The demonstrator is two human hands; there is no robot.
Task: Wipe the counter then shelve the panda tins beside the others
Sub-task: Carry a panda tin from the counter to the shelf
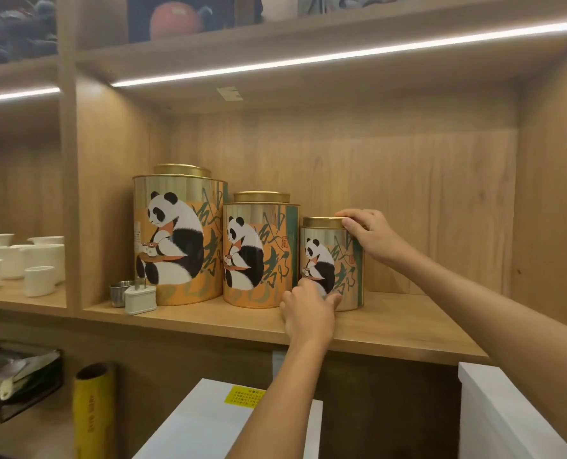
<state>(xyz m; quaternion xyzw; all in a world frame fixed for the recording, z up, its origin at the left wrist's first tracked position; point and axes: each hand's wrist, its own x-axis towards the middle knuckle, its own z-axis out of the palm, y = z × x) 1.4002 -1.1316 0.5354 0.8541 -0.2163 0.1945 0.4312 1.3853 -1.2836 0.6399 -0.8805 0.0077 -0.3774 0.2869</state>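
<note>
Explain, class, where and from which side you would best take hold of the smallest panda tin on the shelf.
Probably grip the smallest panda tin round its upright cylindrical body, coming from the front right: the medium tin stands close on its left, the shelf is open to its right. The right hand already holds its upper right.

- At nine o'clock I see white cups [17,260] clustered together.
- A white plug [140,298] touches a small steel cup [119,293].
- At seven o'clock, a yellow roll [94,412] stands upright beside a wire rack [20,382].
</note>
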